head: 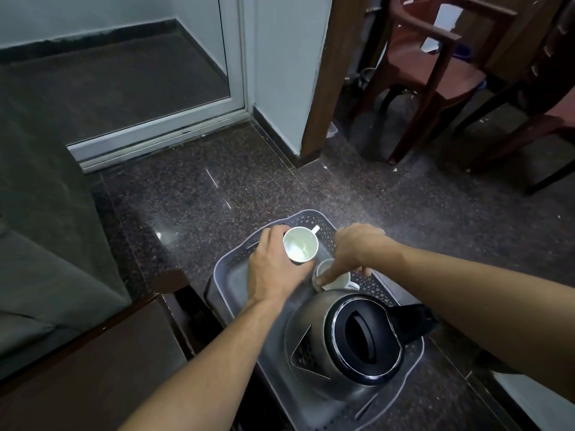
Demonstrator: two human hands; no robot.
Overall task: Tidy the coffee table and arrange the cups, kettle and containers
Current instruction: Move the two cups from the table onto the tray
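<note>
A grey perforated plastic tray [230,275] sits low in front of me. My left hand [273,269] grips a white cup [300,245] from its left side and holds it above the tray's far end, mouth up, handle pointing away. My right hand [351,253] reaches down from the right onto a second white cup [337,279] standing in the tray, thumb over its rim, fingers curled at it. A steel electric kettle [339,340] with a black lid and black handle stands at the tray's near end.
Dark speckled stone floor [217,194] spreads beyond the tray. A dark wooden surface [93,368] lies at lower left. A glass door [140,73] is at the back left, a wooden post [329,73] behind, and brown plastic chairs [435,66] at the right.
</note>
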